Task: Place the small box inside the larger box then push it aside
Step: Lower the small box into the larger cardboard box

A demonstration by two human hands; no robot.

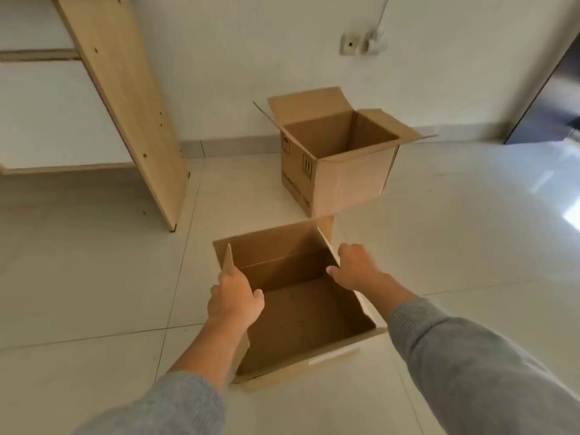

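Note:
An open, empty cardboard box, the small box (301, 312), is right in front of me with its opening facing up. My left hand (235, 299) grips its left wall, thumb inside. On the opposite side, my right hand (354, 265) holds the right wall, thumb inside as well. Whether the small box rests on the floor or is lifted off it, I cannot tell. Farther away, near the wall, stands the larger box (345, 180). It is upright and empty, its top flaps spread open, with black print on its left side.
The floor is pale glossy tile (94, 277). A wooden panel of a shelf unit (131, 105) leans down to the floor at the left. A white wall with a socket (361, 45) runs behind the larger box. A dark doorway (552, 98) is at the far right.

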